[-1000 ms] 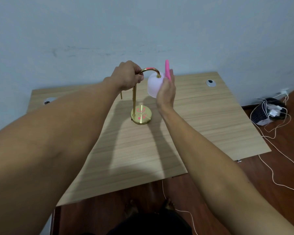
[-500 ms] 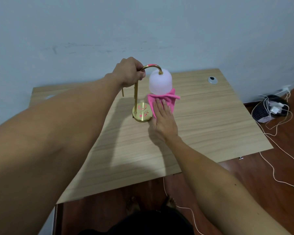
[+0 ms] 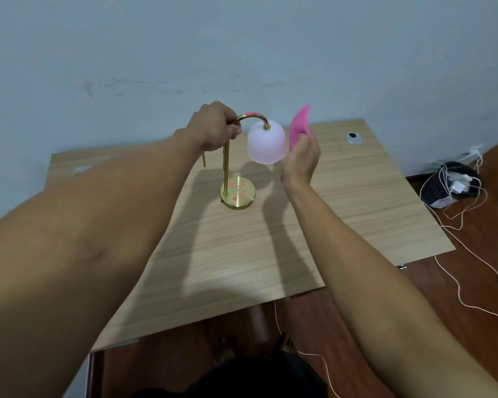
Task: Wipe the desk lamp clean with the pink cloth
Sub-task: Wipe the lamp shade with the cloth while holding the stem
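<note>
A small desk lamp stands on the wooden desk [image 3: 270, 248]. It has a round gold base [image 3: 238, 194] with pink marks, a thin gold stem, a curved neck and a frosted white shade [image 3: 266, 145]. My left hand [image 3: 213, 126] grips the top of the stem where the neck bends. My right hand [image 3: 301, 158] is raised just right of the shade and holds the pink cloth [image 3: 299, 125], which stands up above my fingers. The cloth is beside the shade; whether it touches is unclear.
The desk stands against a pale blue wall and has a cable grommet [image 3: 353, 138] at back right and another [image 3: 81, 169] at back left. On the wooden floor to the right lie a dark basket [image 3: 448, 188] with chargers and trailing white cables [image 3: 471, 271].
Half a second ago my right hand pressed the cloth flat on the desk under the shade. It has since lifted the cloth up beside the shade's right side. The left hand kept its grip.
</note>
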`<state>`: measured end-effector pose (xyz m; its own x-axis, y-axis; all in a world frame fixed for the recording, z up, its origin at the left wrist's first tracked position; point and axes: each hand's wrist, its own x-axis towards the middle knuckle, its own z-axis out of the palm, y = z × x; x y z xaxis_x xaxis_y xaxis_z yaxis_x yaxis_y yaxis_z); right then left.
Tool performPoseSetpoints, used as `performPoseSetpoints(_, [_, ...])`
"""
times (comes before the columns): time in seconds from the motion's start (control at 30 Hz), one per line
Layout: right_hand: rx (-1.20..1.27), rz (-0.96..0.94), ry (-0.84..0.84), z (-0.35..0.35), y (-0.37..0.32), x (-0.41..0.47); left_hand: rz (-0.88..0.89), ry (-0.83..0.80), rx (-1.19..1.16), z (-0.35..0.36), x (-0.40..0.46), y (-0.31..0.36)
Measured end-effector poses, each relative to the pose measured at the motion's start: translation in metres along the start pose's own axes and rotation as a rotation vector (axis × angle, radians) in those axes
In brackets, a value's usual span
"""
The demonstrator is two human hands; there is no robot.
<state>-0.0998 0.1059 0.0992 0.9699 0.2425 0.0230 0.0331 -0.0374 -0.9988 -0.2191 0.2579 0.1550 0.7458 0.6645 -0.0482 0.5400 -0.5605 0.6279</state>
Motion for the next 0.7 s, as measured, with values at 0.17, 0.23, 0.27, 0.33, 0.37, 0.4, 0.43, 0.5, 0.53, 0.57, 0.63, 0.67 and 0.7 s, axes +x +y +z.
performPoseSetpoints(0.17, [-0.161,-0.239,-0.293,0.018,0.035,-0.025,-0.004,0.001,0.000,0.001,-0.001,0.000])
performPoseSetpoints(0.23, [-0.123,-0.122,-0.219,0.017,0.046,-0.032,-0.005,0.005,-0.005,0.001,0.000,0.000])
performPoseSetpoints(0.27, [-0.104,-0.015,-0.176,0.015,0.048,-0.033,-0.005,0.007,-0.006,0.001,0.001,-0.001])
performPoseSetpoints(0.33, [-0.022,0.223,-0.113,0.011,0.044,-0.028,-0.001,0.007,-0.009,0.001,0.001,-0.001])
performPoseSetpoints(0.37, [0.050,0.312,-0.103,0.011,0.040,-0.023,0.003,0.008,-0.006,0.001,0.001,0.000])
performPoseSetpoints(0.4, [0.139,0.354,-0.100,0.012,0.033,-0.019,0.006,0.009,-0.001,0.001,0.001,0.000])
performPoseSetpoints(0.43, [0.211,0.356,-0.086,0.014,0.022,-0.015,0.006,0.008,0.004,0.001,0.000,0.000])
performPoseSetpoints(0.5, [0.200,0.195,-0.072,0.022,0.003,-0.008,0.005,0.006,0.009,0.000,0.001,0.000])
performPoseSetpoints(0.53, [0.124,0.077,-0.112,0.027,-0.010,-0.007,0.002,0.005,0.011,0.000,0.001,0.001])
performPoseSetpoints(0.57, [0.047,-0.029,-0.177,0.031,-0.020,-0.007,-0.001,0.005,0.012,0.000,0.001,0.001])
performPoseSetpoints(0.63, [-0.082,-0.141,-0.327,0.036,-0.029,-0.005,-0.005,0.006,0.012,0.000,0.001,0.001])
performPoseSetpoints(0.67, [-0.119,-0.163,-0.358,0.037,-0.029,-0.002,-0.007,0.005,0.010,0.000,0.001,0.001])
performPoseSetpoints(0.7, [-0.134,-0.162,-0.362,0.036,-0.029,0.002,-0.010,0.004,0.010,0.000,0.000,0.001])
